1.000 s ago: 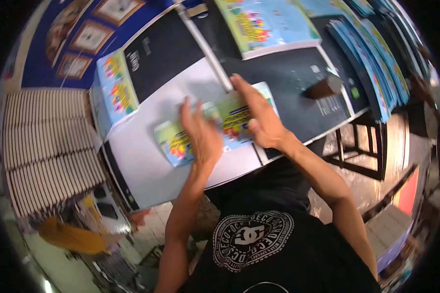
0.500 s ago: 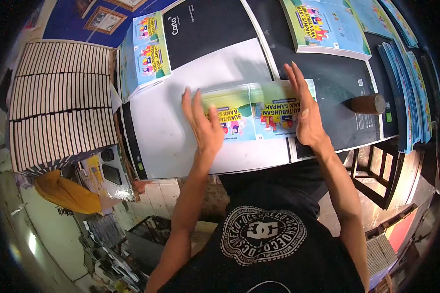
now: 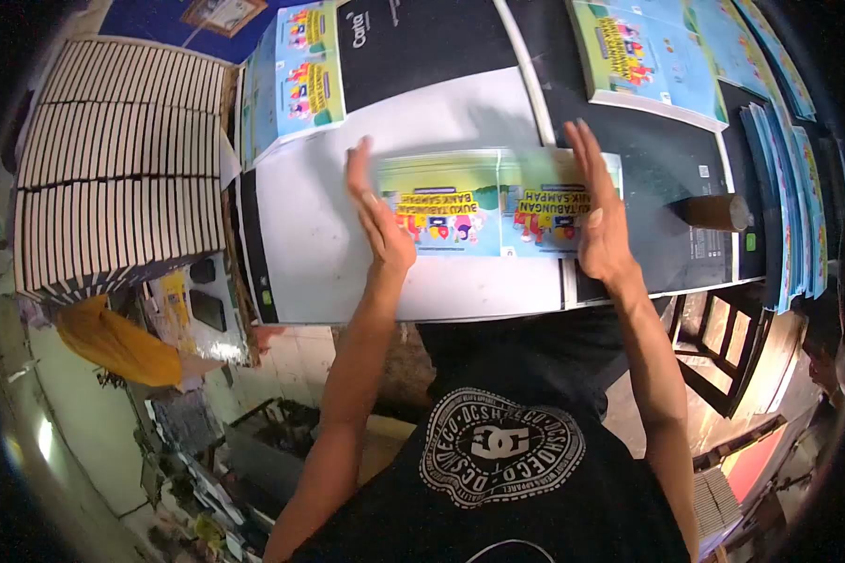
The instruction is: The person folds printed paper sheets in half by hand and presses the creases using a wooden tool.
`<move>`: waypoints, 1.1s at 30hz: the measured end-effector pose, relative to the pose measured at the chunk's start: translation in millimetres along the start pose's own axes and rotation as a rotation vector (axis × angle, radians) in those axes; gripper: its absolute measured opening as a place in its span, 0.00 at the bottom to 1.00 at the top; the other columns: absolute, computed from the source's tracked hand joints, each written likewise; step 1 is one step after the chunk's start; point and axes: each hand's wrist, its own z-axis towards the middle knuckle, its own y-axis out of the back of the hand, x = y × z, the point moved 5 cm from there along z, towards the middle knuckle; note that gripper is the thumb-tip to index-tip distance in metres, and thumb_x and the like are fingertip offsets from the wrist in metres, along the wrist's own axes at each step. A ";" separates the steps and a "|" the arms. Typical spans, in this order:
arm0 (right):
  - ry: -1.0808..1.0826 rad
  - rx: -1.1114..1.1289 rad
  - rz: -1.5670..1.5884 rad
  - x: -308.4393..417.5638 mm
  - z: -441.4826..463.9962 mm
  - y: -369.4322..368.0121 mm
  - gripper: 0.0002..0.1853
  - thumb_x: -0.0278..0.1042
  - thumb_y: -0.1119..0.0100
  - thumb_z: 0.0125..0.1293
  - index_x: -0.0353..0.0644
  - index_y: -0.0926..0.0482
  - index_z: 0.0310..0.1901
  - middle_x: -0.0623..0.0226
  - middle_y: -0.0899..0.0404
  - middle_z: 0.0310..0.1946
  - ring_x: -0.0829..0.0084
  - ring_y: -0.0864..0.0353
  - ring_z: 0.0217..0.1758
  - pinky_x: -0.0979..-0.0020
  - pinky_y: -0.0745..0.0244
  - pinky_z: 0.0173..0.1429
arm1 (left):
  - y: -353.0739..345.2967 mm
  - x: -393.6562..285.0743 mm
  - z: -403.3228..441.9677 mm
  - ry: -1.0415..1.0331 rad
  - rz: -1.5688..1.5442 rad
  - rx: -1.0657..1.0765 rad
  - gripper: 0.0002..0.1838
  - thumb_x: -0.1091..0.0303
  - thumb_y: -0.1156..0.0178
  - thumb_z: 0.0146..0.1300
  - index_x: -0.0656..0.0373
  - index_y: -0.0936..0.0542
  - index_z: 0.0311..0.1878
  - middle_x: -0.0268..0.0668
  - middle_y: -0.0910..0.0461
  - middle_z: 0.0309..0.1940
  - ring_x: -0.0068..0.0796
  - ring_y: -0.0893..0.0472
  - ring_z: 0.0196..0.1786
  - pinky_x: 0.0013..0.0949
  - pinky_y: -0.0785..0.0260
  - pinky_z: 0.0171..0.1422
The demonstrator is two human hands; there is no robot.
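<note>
A stack of printed sheets with two cover pictures point(image 3: 460, 211) lies across the white and black table boards, between my hands. My left hand point(image 3: 376, 211) is beside the stack's left edge, fingers stretched out and pointing away from me. At the opposite end, my right hand point(image 3: 599, 211) stands on edge with its fingers extended, the palm side against or close to the stack's right edge. Neither hand is wrapped round anything. Whether the palms touch the paper edges is hard to tell.
Striped piles of bound blocks point(image 3: 122, 178) stand at the left. A printed stack point(image 3: 300, 80) lies back left, a thicker one point(image 3: 652, 61) back right. A brown cylinder point(image 3: 715, 212) is right of my right hand, with bundles of blue booklets point(image 3: 793, 206) beyond.
Both hands have moved apart from over the printed sheets to their two ends. The sheets now lie straighter. The camera view has turned and shifted.
</note>
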 end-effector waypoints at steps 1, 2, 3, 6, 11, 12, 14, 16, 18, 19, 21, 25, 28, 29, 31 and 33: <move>0.024 -0.007 -0.029 -1.5 1.1 4.3 0.54 0.79 0.74 0.70 0.31 0.47 0.78 0.41 0.38 0.74 0.47 0.37 0.77 0.56 0.44 0.79 | -8.6 -1.3 6.1 -0.042 0.087 0.075 0.32 0.51 0.64 0.79 0.68 0.38 0.74 0.55 0.39 0.74 0.58 0.47 0.80 0.55 0.58 0.82; 0.097 -0.028 -0.052 0.9 -0.4 7.9 0.48 0.72 0.70 0.74 0.30 0.43 0.76 0.41 0.33 0.71 0.47 0.32 0.74 0.56 0.40 0.77 | -15.0 -6.4 3.5 -0.068 0.176 0.159 0.33 0.49 0.64 0.79 0.68 0.38 0.74 0.55 0.39 0.75 0.58 0.48 0.81 0.55 0.57 0.83; 0.088 -0.065 0.005 3.6 -8.2 9.6 0.46 0.69 0.69 0.75 0.29 0.40 0.74 0.41 0.31 0.70 0.47 0.31 0.73 0.56 0.39 0.76 | -18.9 -11.5 -2.8 -0.089 0.270 0.241 0.34 0.48 0.64 0.80 0.69 0.38 0.74 0.55 0.39 0.75 0.58 0.48 0.81 0.55 0.57 0.83; 0.119 -0.222 0.040 15.1 -16.2 32.1 0.39 0.60 0.65 0.77 0.27 0.30 0.67 0.44 0.23 0.63 0.49 0.23 0.67 0.56 0.33 0.72 | -28.8 -23.3 -2.7 -0.135 0.416 0.314 0.29 0.59 0.49 0.76 0.69 0.35 0.72 0.56 0.39 0.75 0.64 0.48 0.80 0.59 0.56 0.81; 0.320 -0.895 -0.331 70.7 -51.5 129.4 0.29 0.41 0.42 0.75 0.28 0.34 0.68 0.47 0.28 0.66 0.55 0.26 0.67 0.55 0.32 0.69 | -35.0 -93.2 8.8 -0.261 0.390 0.298 0.30 0.62 0.44 0.73 0.68 0.35 0.72 0.57 0.40 0.76 0.68 0.48 0.79 0.64 0.57 0.80; 0.219 -0.919 -0.426 58.0 -54.9 145.7 0.30 0.40 0.37 0.72 0.31 0.33 0.68 0.49 0.28 0.66 0.56 0.27 0.68 0.55 0.34 0.70 | -45.7 -96.3 4.9 -0.293 0.361 0.327 0.34 0.58 0.40 0.70 0.65 0.34 0.74 0.54 0.42 0.78 0.66 0.49 0.80 0.65 0.57 0.79; -0.020 -0.882 -0.550 38.6 -50.5 159.3 0.34 0.38 0.27 0.65 0.35 0.31 0.68 0.54 0.26 0.66 0.60 0.28 0.69 0.55 0.36 0.72 | -76.2 -84.6 -0.1 -0.258 0.440 0.407 0.32 0.58 0.43 0.71 0.63 0.34 0.74 0.49 0.40 0.78 0.59 0.47 0.81 0.64 0.57 0.80; -0.170 -0.764 -0.505 8.8 -42.0 166.9 0.35 0.40 0.22 0.60 0.38 0.27 0.66 0.56 0.24 0.64 0.64 0.26 0.67 0.60 0.34 0.70 | -97.1 -69.0 -3.6 -0.232 0.508 0.477 0.30 0.57 0.45 0.73 0.62 0.33 0.74 0.48 0.37 0.76 0.54 0.43 0.80 0.63 0.55 0.80; -0.249 -0.719 -0.323 -11.9 -34.9 166.7 0.27 0.37 0.23 0.60 0.35 0.22 0.58 0.60 0.16 0.47 0.69 0.17 0.50 0.69 0.24 0.56 | -104.0 -58.3 -5.0 -0.226 0.525 0.540 0.29 0.57 0.47 0.74 0.61 0.32 0.73 0.47 0.35 0.75 0.51 0.40 0.79 0.62 0.52 0.80; -0.377 -0.696 -0.180 -17.1 -35.0 160.3 0.24 0.35 0.23 0.60 0.35 0.20 0.54 0.62 0.14 0.41 0.71 0.15 0.43 0.71 0.22 0.51 | -107.2 -56.3 -7.3 -0.211 0.504 0.568 0.29 0.57 0.48 0.74 0.60 0.32 0.73 0.47 0.35 0.75 0.51 0.39 0.78 0.61 0.53 0.80; -0.420 -0.617 -0.028 -23.2 -33.1 160.1 0.21 0.35 0.25 0.61 0.34 0.21 0.51 0.63 0.14 0.38 0.74 0.16 0.38 0.71 0.22 0.48 | -106.0 -50.8 -6.5 -0.175 0.486 0.601 0.28 0.58 0.48 0.75 0.58 0.32 0.74 0.45 0.35 0.75 0.49 0.37 0.78 0.59 0.53 0.81; 0.006 -0.523 0.597 18.6 -21.7 128.1 0.17 0.44 0.40 0.72 0.35 0.22 0.35 0.59 0.16 0.31 0.63 0.17 0.33 0.62 0.21 0.44 | -104.7 -53.2 -6.2 -0.166 0.498 0.574 0.27 0.60 0.48 0.74 0.59 0.30 0.72 0.46 0.34 0.74 0.51 0.36 0.76 0.59 0.50 0.80; 0.339 -0.161 0.664 122.1 -22.2 67.4 0.27 0.58 0.48 0.71 0.36 0.23 0.34 0.60 0.21 0.27 0.59 0.20 0.32 0.54 0.21 0.47 | -99.5 -55.4 -9.5 -0.182 0.506 0.553 0.27 0.63 0.48 0.73 0.60 0.31 0.73 0.46 0.36 0.76 0.53 0.37 0.77 0.61 0.50 0.79; 0.417 -0.058 0.584 142.5 -25.4 50.5 0.23 0.54 0.47 0.68 0.36 0.23 0.33 0.60 0.22 0.27 0.59 0.20 0.32 0.56 0.22 0.45 | -100.8 -58.5 -5.8 -0.205 0.497 0.541 0.27 0.63 0.49 0.73 0.60 0.31 0.73 0.46 0.36 0.76 0.53 0.38 0.77 0.62 0.50 0.79; 0.314 0.041 0.370 127.9 -30.7 19.8 0.17 0.44 0.45 0.62 0.36 0.24 0.29 0.59 0.22 0.26 0.59 0.20 0.30 0.60 0.24 0.40 | -98.4 -62.2 -4.4 -0.219 0.513 0.530 0.28 0.60 0.47 0.72 0.60 0.31 0.73 0.46 0.36 0.75 0.51 0.39 0.78 0.59 0.52 0.80; 0.107 0.090 0.181 69.6 -30.9 -7.2 0.10 0.35 0.43 0.56 0.35 0.24 0.26 0.59 0.22 0.25 0.60 0.20 0.28 0.65 0.27 0.35 | -105.8 -59.9 -3.8 -0.178 0.555 0.550 0.28 0.59 0.47 0.73 0.59 0.32 0.73 0.47 0.38 0.76 0.50 0.40 0.79 0.60 0.53 0.81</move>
